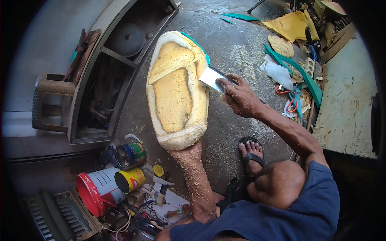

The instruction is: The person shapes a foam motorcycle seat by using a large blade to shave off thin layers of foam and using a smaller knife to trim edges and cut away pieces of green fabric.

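Note:
An oblong foam pad [169,100], likely a seat cushion, has a pale, roughened rim, two yellow recessed panels and teal material along its upper right edge. My right hand [237,94] grips a flat rectangular tool [211,76] with a white face and dark edge, held at the pad’s right edge. My left hand [183,149] is under the pad’s lower end, its fingers hidden; foam crumbs cling to that arm.
An open metal-framed cabinet [104,54] and woven plastic stool [50,82] stand left. Several cans and buckets [98,186] clutter the lower left. Scraps, red-handled scissors [281,90] and a board [341,100] lie right. Crumbs dust the floor [241,32]. My sandalled foot [253,158] is below.

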{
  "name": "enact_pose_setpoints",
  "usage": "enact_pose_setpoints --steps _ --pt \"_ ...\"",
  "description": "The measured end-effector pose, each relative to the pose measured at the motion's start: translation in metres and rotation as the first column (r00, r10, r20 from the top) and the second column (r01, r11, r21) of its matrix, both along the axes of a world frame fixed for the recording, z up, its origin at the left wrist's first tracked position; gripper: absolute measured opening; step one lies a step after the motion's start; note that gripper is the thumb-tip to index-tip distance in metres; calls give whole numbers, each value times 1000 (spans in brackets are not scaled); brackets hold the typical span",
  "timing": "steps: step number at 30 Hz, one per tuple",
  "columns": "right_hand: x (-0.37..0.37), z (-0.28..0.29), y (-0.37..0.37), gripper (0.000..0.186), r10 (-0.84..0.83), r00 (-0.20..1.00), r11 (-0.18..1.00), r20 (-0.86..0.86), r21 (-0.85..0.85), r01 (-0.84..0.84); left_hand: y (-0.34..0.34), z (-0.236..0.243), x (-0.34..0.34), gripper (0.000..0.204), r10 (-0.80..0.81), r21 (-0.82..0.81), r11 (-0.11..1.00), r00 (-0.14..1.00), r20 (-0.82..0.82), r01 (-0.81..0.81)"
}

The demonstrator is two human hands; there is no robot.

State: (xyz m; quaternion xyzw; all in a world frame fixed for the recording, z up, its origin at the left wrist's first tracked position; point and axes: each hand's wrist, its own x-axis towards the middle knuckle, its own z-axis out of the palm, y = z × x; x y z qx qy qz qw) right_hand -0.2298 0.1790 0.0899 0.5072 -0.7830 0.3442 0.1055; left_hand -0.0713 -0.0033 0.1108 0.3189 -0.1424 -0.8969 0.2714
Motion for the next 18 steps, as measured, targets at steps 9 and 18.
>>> enact_pose_setpoints --steps 9,18 --pt "-21 -81 10 43 -30 198 765 980 -105 636 -10 -13 33 72 -48 94 995 997 57 43" --pt "29 -102 55 81 669 -407 608 622 -144 780 13 -163 138 43 -177 31 964 553 814 262"
